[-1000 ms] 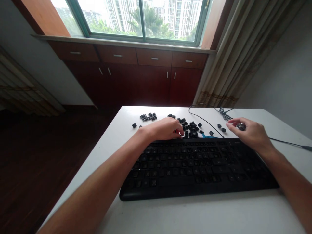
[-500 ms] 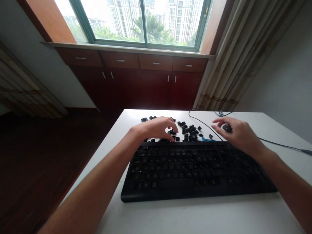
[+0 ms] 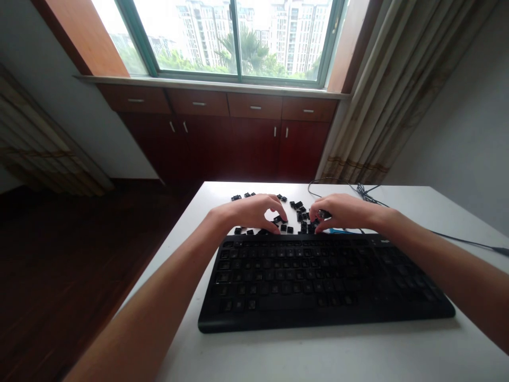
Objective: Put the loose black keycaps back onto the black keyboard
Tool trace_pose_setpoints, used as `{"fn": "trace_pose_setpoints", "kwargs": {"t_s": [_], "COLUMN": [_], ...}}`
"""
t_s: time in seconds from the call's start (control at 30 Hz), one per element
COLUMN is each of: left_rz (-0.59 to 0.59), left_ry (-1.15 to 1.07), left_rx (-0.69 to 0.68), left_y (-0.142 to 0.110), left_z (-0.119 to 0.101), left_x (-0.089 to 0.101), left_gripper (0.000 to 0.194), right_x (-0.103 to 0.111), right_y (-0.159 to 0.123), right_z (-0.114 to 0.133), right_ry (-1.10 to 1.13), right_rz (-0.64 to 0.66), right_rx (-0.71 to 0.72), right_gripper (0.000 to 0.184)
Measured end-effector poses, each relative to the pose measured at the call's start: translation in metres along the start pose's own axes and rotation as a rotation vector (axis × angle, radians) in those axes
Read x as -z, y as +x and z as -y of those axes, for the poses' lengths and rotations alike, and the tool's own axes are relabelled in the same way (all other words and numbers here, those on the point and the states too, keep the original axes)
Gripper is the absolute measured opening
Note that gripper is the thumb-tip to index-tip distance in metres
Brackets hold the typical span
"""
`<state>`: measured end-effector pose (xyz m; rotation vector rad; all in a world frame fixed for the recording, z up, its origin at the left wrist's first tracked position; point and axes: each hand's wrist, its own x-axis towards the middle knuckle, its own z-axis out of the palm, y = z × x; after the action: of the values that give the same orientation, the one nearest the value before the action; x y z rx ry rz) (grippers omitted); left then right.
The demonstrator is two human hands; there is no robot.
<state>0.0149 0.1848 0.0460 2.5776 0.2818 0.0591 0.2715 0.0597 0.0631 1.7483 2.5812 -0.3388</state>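
Note:
A black keyboard (image 3: pixel 326 270) lies across the white table, several of its key positions bare. Behind its back edge are scattered loose black keycaps (image 3: pixel 298 205). My left hand (image 3: pixel 256 211) hovers at the left of them, fingers curved and thumb apart, near a keycap (image 3: pixel 283 228). Over the middle of the pile is my right hand (image 3: pixel 342 211), its thumb and index finger reaching down among the keycaps. A small dark object (image 3: pixel 324 214) shows inside its curled fingers; what it is I cannot make out. Part of a blue tool (image 3: pixel 338 231) is visible beneath that hand.
A black cable (image 3: pixel 361 192) loops over the back right of the white table (image 3: pixel 318 350) and runs to the right edge. Beyond the table stand red wooden cabinets (image 3: pixel 254 146) under a window, with a curtain (image 3: pixel 358 127) at the right.
My right hand has moved left from beside the cable to the keycap pile, carrying the dark object along. My left hand has hardly moved. The view has tipped up slightly.

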Motion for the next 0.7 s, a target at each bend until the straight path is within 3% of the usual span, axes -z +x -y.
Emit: {"fn": "trace_pose_setpoints", "kwargs": {"t_s": [0.2, 0.4, 0.7], "left_rz": [-0.016, -0.066, -0.011], "left_ry": [0.022, 0.091, 0.12], "left_rx": [0.012, 0.06, 0.025], "left_y": [0.006, -0.003, 0.005], "left_z": [0.0, 0.009, 0.0], "left_x": [-0.006, -0.001, -0.007], "left_gripper": [0.036, 0.046, 0.041], "right_x": [-0.001, 0.006, -0.003], "right_y": [0.01, 0.007, 0.008], "right_z": [0.004, -0.003, 0.0], "right_ry": [0.027, 0.004, 0.005], "right_rz": [0.027, -0.008, 0.035], "right_rx": [-0.039, -0.071, -0.02], "right_gripper": [0.031, 0.038, 0.027]}}
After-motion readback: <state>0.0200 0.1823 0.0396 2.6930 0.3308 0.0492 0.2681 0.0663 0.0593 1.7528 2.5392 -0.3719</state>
